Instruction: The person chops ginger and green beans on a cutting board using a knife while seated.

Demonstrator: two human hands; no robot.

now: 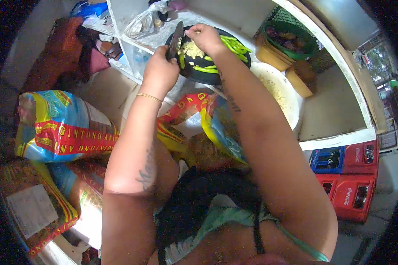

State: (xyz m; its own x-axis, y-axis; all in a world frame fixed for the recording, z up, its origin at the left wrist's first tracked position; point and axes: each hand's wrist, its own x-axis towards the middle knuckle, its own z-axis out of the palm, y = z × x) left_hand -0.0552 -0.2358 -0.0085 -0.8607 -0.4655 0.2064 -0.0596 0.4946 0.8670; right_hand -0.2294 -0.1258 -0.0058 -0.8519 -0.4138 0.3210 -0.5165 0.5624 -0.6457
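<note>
My left hand [161, 71] grips a knife [176, 38], its dark blade pointing up over the left rim of a round black plate [199, 77]. Close to the blade's upper part, my right hand [205, 38] has its thumb and fingers drawn together. Whether anything small is between those fingertips is unclear. Beneath the hands lies a heap of finely chopped pale pieces [191, 49], which look like garlic. Long green chili peppers [233, 44] rest at the plate's right side, partly covered by my right wrist. More green peppers [205, 69] lie near the front rim.
A white basin [293, 112] with pale bits stands right of the plate, partly behind my right forearm. Beyond it is a green basket [285, 49]. Filled printed sacks [69, 129] sit at left. Red bottle crates [353, 195] stand at right. A plastic bag [144, 23] lies behind.
</note>
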